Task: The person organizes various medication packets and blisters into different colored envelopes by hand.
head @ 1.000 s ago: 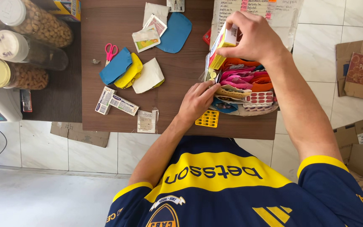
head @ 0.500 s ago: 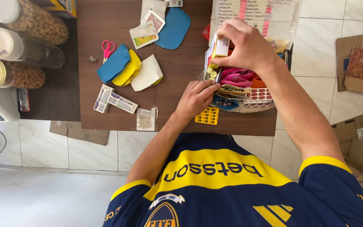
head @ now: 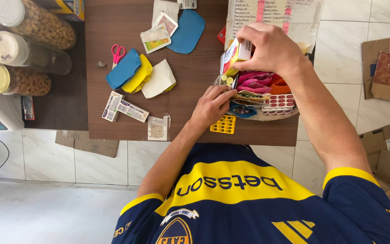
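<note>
The brown counter (head: 190, 81) is the biggest thing here, and most of what it carries lies loose across it. At its three o'clock edge sits a tray (head: 290, 113) crammed with blister strips and sachets, pink, red and orange. That heap looks about half sorted, I would say: the tray is full, yet a good many packets lie outside it, out towards nine o'clock.

The right hand (head: 271, 49) is at twelve o'clock of the tray, fingers closed round a small box (head: 235, 52), yellow and white, held upright just above the pile. The left hand (head: 211, 106) rests at the tray's nine o'clock rim, fingers curled loosely and touching the sachets there; I cannot tell if it grips one.

Counting down by size: three jars (head: 37, 25) of brown pellets at the counter's ten o'clock corner, with a slice of a fourth at the picture's edge. One list (head: 290, 13) with pink marks at one o'clock. Two blue pouches (head: 186, 31), one yellow, one white, in the middle. Two sachets by the upper blue pouch. Two small cartons (head: 123, 107) and one paper packet at seven o'clock. One yellow strip (head: 223, 124) beside the left hand. One pair of pink scissors (head: 117, 53).
</note>
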